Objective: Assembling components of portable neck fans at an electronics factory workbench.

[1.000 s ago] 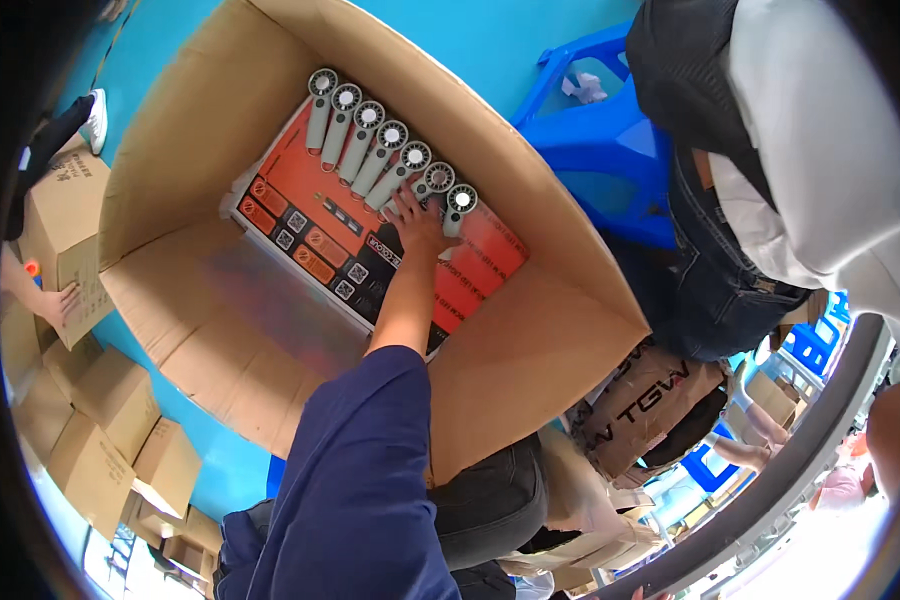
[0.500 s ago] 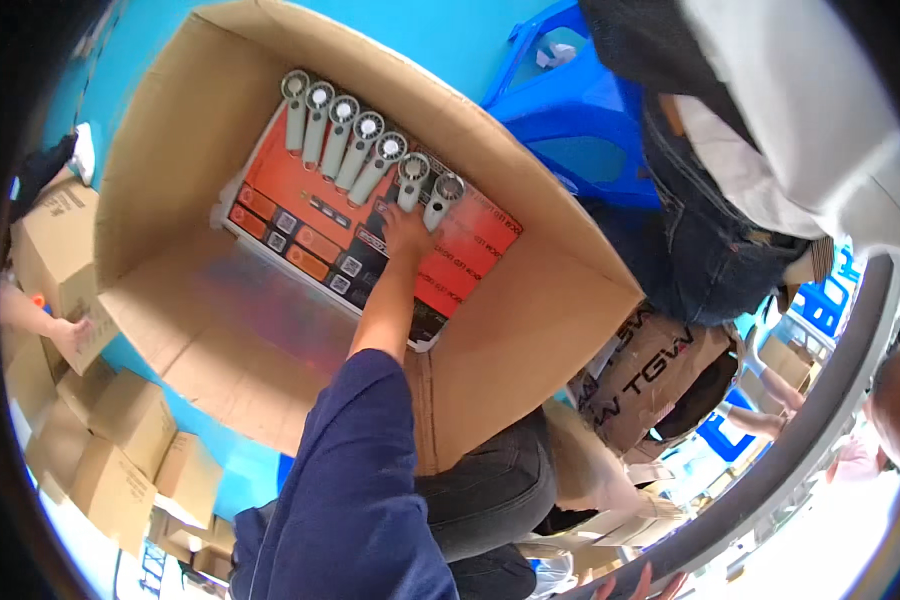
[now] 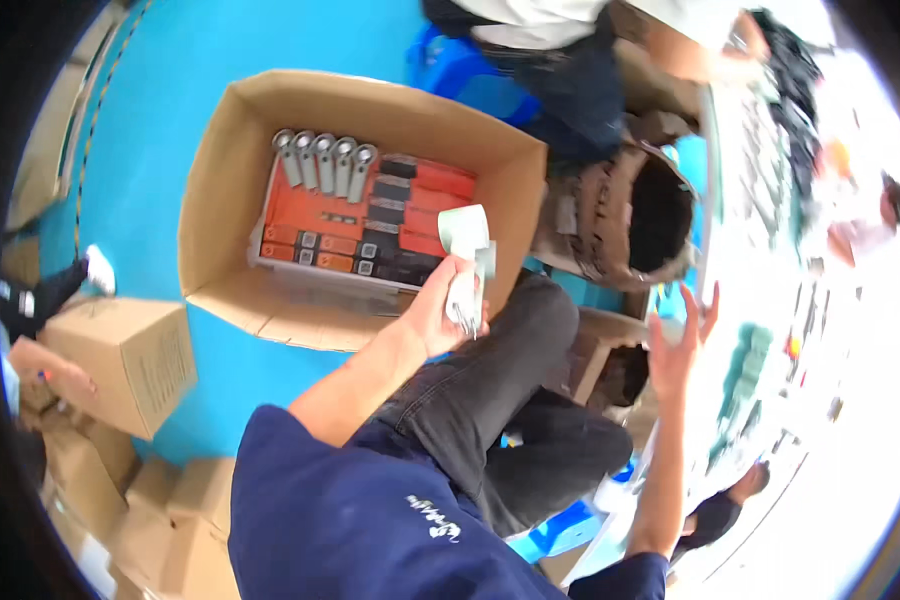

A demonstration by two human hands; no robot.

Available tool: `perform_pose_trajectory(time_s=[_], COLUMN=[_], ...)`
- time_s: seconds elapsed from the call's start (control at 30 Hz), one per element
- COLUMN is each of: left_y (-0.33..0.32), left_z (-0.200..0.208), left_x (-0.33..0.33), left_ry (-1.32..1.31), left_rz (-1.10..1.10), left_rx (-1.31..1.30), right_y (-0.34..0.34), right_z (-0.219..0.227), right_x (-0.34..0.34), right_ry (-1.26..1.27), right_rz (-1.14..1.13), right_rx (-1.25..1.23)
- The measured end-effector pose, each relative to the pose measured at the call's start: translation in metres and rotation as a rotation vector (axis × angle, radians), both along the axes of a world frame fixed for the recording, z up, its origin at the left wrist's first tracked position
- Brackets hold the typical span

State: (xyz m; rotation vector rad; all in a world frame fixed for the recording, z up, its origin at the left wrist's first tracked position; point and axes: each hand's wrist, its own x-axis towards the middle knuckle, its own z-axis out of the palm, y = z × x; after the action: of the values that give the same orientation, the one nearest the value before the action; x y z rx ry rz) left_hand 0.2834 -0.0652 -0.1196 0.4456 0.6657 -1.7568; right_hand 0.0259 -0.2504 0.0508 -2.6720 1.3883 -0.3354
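Note:
My left hand [image 3: 444,312] is closed around pale green-white handheld fans [image 3: 463,235], held over the near right side of a large open cardboard box [image 3: 215,215]. They are blurred and overlap, so their exact outlines are hard to make out. Inside the box, several handheld fans [image 3: 325,165] lie side by side in a row, round heads away from me. Beneath them are flat orange and black packages [image 3: 300,210]. My right hand [image 3: 678,350] is raised at the edge of the white worktable [image 3: 715,250] on the right, its fingers spread.
A brown bag or carton [image 3: 605,215] with a dark opening stands between the box and the worktable. Blue stools [image 3: 470,75] and a seated person are beyond the box. At left, another person's hand [image 3: 55,368] is by a closed carton [image 3: 130,350], with more cartons [image 3: 185,510] nearer.
My left hand has lifted the two rightmost fans out of the row and drawn back toward me. My right hand has come into view at the worktable. The view has shifted to the right.

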Motion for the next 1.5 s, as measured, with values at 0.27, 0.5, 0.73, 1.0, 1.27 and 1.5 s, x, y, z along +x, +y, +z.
perform_pose_trajectory(time_s=[0.27,0.5,0.73,1.0,1.27,1.5], left_y=[0.077,0.164,0.118,0.076,0.101,0.122], left_z=[0.160,0.165,0.180,0.212,0.176,0.173], left_x=[-0.127,-0.221,-0.259,-0.277,-0.249,-0.268], left_ry=[0.286,0.587,0.072,-0.220,-0.744,-1.977], left_rz=[-0.484,-0.953,-1.146,-1.506,-1.538,-1.135], left_rx=[-0.386,-0.098,-0.216,-0.240,-0.837,-1.282], right_y=[0.258,0.387,0.381,0.353,0.352,0.345], right_z=[0.059,0.018,-0.009,0.008,0.000,0.005], right_x=[-0.030,-0.109,-0.132,-0.150,-0.138,-0.145], right_ry=[-0.275,-0.706,-1.311,-1.286,-1.496,-1.394], right_rz=[0.510,0.034,-0.322,-0.436,-0.660,-0.629], right_rx=[0.037,-0.068,-0.036,0.061,0.020,0.166])
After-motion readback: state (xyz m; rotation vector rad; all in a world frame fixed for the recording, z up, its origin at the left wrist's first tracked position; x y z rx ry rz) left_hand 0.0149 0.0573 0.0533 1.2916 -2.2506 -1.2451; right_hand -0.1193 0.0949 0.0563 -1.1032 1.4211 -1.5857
